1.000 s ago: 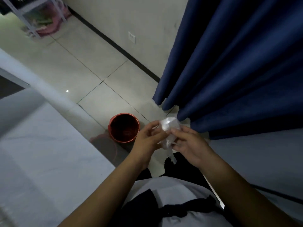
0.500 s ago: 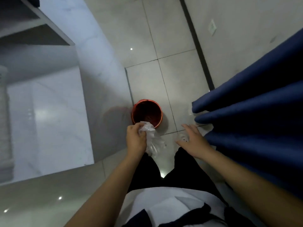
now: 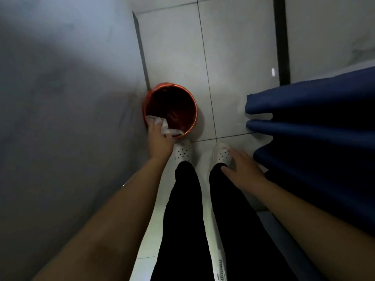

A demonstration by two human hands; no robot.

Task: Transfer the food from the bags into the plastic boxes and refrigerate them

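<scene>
A crumpled clear plastic bag (image 3: 164,126) sits in my left hand (image 3: 158,138), which grips it right at the near rim of a red bin (image 3: 190,102) on the floor. The bag hangs partly inside the bin's mouth. My right hand (image 3: 243,169) hovers with fingers spread and relaxed, holding nothing, above my right shoe. No food boxes or fridge are in view.
A grey counter side (image 3: 71,118) rises on the left, touching the bin. A dark blue curtain (image 3: 314,122) hangs on the right. My legs and white shoes (image 3: 183,153) stand on the pale tiled floor (image 3: 233,57) between them.
The view has tilted down over the bin. My left hand carried the bag from chest height down to the bin's rim; my right hand let go of it and moved right.
</scene>
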